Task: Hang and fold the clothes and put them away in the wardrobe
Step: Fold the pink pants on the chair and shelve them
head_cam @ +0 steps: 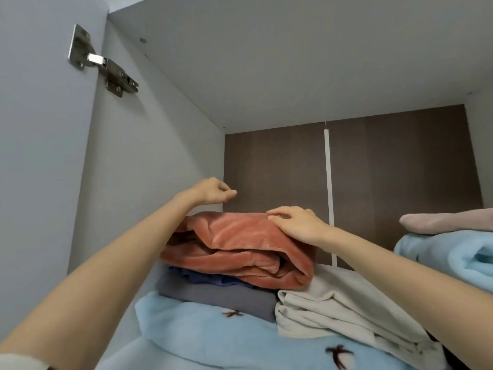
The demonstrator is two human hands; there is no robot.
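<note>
The right hand (296,222) lay flat on top of the folded rust-orange corduroy garment (234,244), fingers spread and relaxed, pressing rather than gripping. The left hand (210,192) hovered just above the garment's back left corner, fingers loosely curled and, as far as the angle showed, holding nothing.

The garment topped a stack in the back left corner of the grey wardrobe compartment (149,156), resting on a crumpled blue-violet piece (202,276) and a flat grey folded cloth (218,297). This item looked stowed, needing at most a final pat.

Just beside the stack on the right lay a cream cloth (333,308) (loosely folded, its edges slack). A pale blue fleece blanket with dark bird-like marks (213,337) ran along the front edge. At the right edge a pale pink folded piece (448,221) sat on another light blue fleece (453,255). Whether more clothes waited outside the wardrobe could not be judged.
</note>
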